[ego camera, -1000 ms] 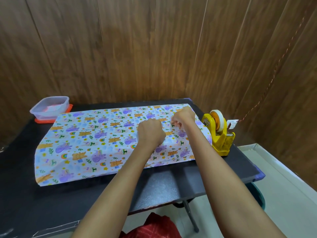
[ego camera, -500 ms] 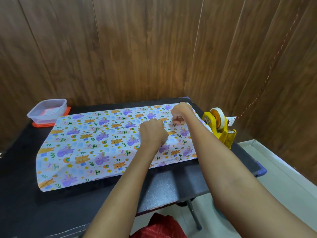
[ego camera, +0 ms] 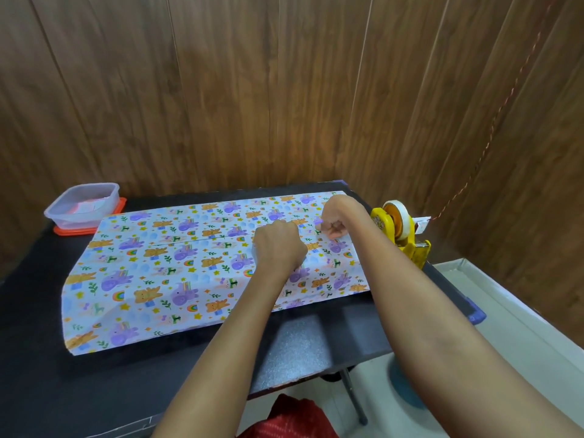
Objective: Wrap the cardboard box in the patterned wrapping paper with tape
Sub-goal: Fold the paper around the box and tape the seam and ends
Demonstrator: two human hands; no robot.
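The patterned wrapping paper (ego camera: 177, 273), printed with bears and purple animals, lies folded flat across the black table (ego camera: 300, 346). A seam (ego camera: 205, 240) runs along its top. The cardboard box is hidden; it does not show anywhere. My left hand (ego camera: 278, 245) is a closed fist pressing down on the paper just below the seam. My right hand (ego camera: 335, 219) is close beside it to the right, fingertips pinched against the paper at the seam. Whether a piece of tape is under those fingers I cannot tell.
A yellow tape dispenser (ego camera: 401, 235) with a white roll stands at the table's right edge, just past the paper. A clear plastic container (ego camera: 83, 205) on an orange lid sits at the back left corner. Wood-panel walls close in behind and to the right.
My right hand has shifted slightly back along the seam and its fingers have curled tighter. My left fist has stayed in place on the paper. The view moved a little.
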